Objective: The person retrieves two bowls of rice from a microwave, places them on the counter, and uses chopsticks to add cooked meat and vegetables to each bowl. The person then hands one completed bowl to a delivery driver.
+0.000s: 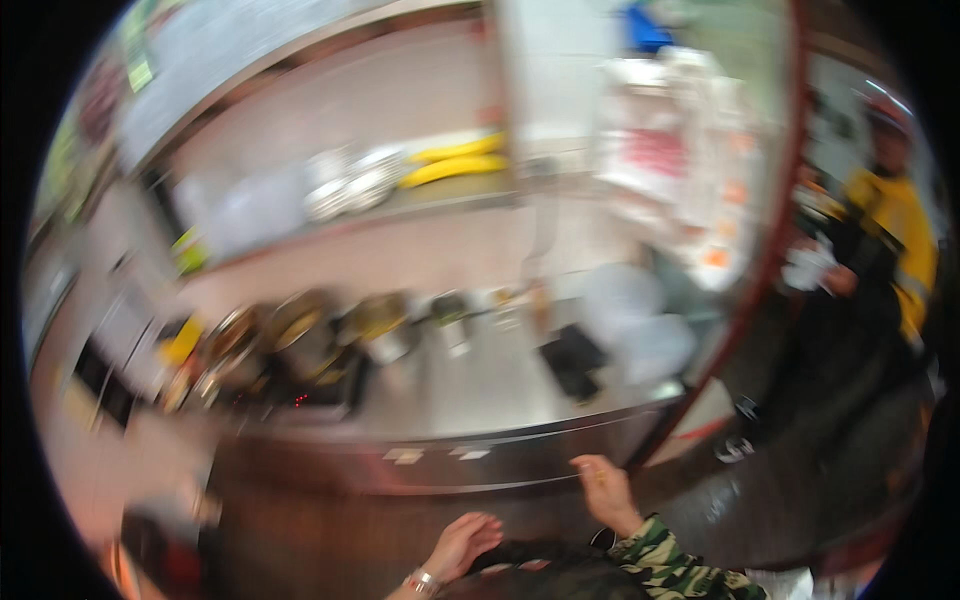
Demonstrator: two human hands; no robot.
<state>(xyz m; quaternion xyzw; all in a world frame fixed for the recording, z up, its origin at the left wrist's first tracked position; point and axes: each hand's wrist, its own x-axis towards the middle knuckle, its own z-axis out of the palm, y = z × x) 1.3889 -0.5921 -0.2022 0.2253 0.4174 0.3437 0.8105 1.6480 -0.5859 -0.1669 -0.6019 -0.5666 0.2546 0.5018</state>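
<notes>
Low in front of my body, my left hand (467,543) hangs in the air with fingers loosely bent and apart from the thumb; a wristband circles its wrist. My right hand (607,493) is raised a little higher, in a camouflage sleeve (665,560), its fingers partly extended. I see nothing held in either hand. Both are apart from the counter front (420,465), and the right one is nearer to it. On the metal counter (440,390) beyond lies a black flat object (572,362). The picture is blurred by motion.
Several metal pots (300,335) stand on the counter's left. Clear plastic containers (650,330) sit at its right end, below hanging white bags (655,145). A wall shelf (350,225) bears stacked white items and long yellow things (455,160). A person in a yellow top (890,215) stands at right.
</notes>
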